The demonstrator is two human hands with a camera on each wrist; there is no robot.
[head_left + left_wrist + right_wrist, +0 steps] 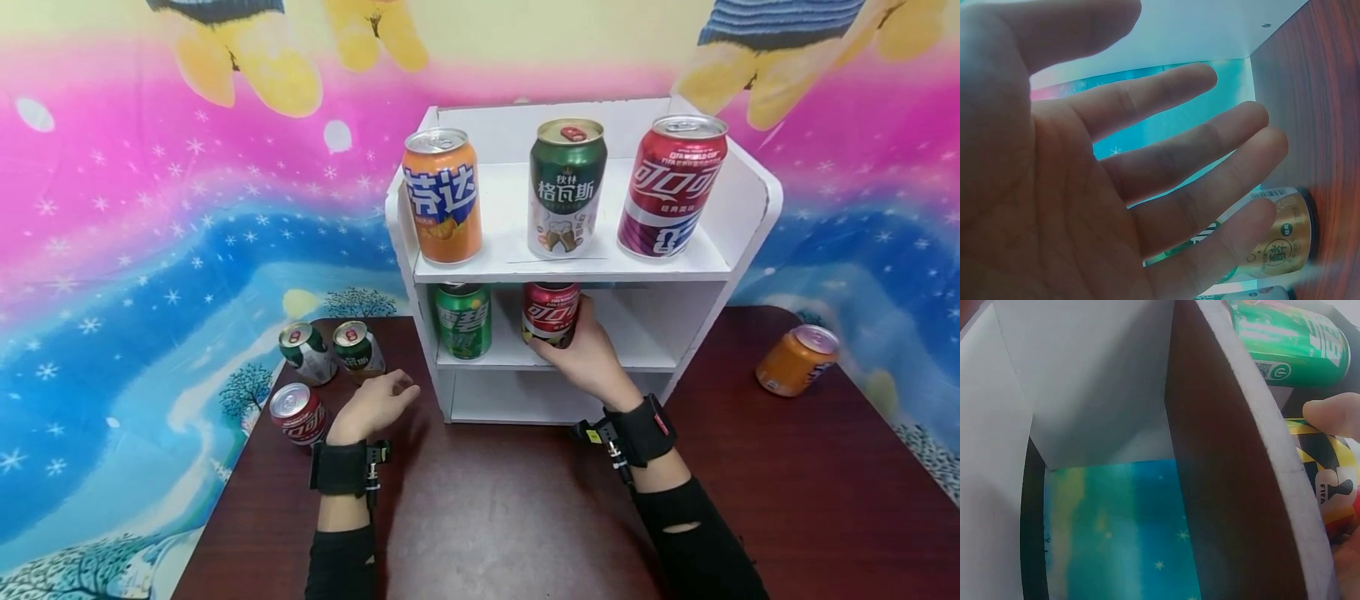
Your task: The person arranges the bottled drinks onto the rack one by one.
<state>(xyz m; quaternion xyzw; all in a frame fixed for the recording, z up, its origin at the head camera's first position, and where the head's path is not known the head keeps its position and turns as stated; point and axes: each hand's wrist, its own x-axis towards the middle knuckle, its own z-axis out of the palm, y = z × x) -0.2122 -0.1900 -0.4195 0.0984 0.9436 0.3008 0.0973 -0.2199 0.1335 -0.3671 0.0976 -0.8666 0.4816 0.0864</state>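
Observation:
My right hand (pixel 588 354) grips a red cola can (pixel 551 312) at the middle level of the white shelf (pixel 652 363). The thumb lies across the can's front and the fingers go round its right side. In the right wrist view the can's lower part (pixel 1329 475) shows yellow and black, with the thumb over it. Left of it on that level stands a green soda can (pixel 463 321). My left hand (pixel 375 406) is over the table beside two green-and-white cans (pixel 360 350), its fingers loosely extended in the left wrist view and holding nothing.
On the top shelf stand an orange soda can (pixel 441 196), a green-and-white can (pixel 567 187) and a red cola can (pixel 672 185). Another red can (pixel 298 414) stands on the table's left side. An orange can (pixel 797 360) is at the right. A patterned cloth (pixel 150 250) hangs behind.

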